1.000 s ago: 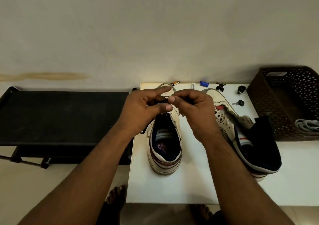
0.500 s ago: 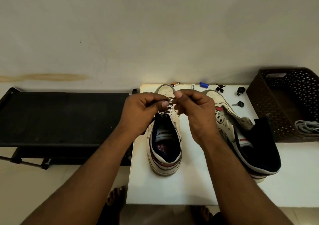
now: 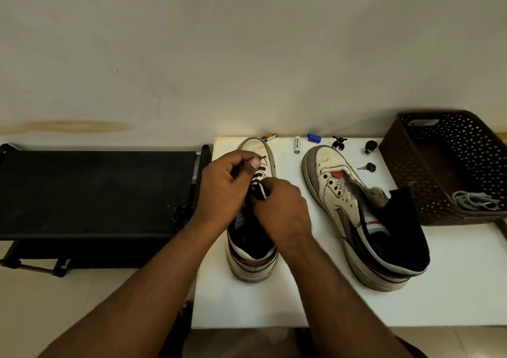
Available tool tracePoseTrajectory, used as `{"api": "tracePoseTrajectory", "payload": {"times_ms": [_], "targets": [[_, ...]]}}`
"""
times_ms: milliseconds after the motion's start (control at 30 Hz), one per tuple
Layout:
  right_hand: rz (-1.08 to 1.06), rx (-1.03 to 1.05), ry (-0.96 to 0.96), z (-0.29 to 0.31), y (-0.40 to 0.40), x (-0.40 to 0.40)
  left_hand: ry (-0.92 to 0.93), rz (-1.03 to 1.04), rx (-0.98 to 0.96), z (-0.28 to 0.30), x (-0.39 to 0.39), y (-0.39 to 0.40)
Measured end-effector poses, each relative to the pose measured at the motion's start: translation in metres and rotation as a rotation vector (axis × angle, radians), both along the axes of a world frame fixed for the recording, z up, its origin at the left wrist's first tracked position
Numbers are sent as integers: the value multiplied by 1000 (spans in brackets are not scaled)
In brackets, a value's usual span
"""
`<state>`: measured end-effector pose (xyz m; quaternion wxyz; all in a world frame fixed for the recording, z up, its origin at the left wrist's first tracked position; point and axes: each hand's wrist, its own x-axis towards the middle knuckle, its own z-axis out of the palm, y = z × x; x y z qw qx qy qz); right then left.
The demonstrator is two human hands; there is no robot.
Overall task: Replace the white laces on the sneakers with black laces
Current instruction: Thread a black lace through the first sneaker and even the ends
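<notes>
Lacing left sneaker (image 3: pixel 253 259) with black lace (image 3: pixel 259 169).
Our left hand (image 3: pixel 222 187) pinches the lace end; right hand (image 3: pixel 279 209) curled on the tongue, grip unclear.

A plain off-white wall (image 3: pixel 247 50) fills the far half of the scene, marked on the left by a long yellowish-brown stain (image 3: pixel 74 126) just above where the furniture meets it. Against the wall stands a white table (image 3: pixel 452 289) on the right, brightly lit at its far edge, and just beside it on the left a lower black bench (image 3: pixel 90 193) on a dark frame. Pale beige floor tiles (image 3: pixel 55 308) show at near left.
</notes>
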<state>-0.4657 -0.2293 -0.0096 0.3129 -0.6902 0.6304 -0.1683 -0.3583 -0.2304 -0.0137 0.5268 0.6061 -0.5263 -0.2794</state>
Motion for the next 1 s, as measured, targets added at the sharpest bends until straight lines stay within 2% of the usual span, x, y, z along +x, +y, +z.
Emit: {"api": "tracePoseTrajectory", "payload": {"times_ms": [67, 200, 300, 467, 667, 767, 867, 1000], "targets": [[-67, -9, 5, -9, -9, -1, -140, 4, 12, -3, 3, 0], [-234, 154, -337, -14, -24, -15, -449, -95, 153, -4, 14, -4], [-296, 259, -481, -14, -27, -18, -611, -178, 240, 0, 16, -5], [-340, 355, -602, -7, -27, -19, -751, -172, 292, 9, 7, 1], [-272, 357, -608, -6, -26, -22, -897, -179, 325, 15, 0, 3], [-276, 455, -681, -5, -30, -26, -970, -167, 341, 15, -3, 3], [-287, 563, -714, -6, -35, -32, -1011, -167, 388, 12, -3, 1], [-229, 530, -661, -14, -34, -29, -987, -96, 435, 9, -6, -2]]}}
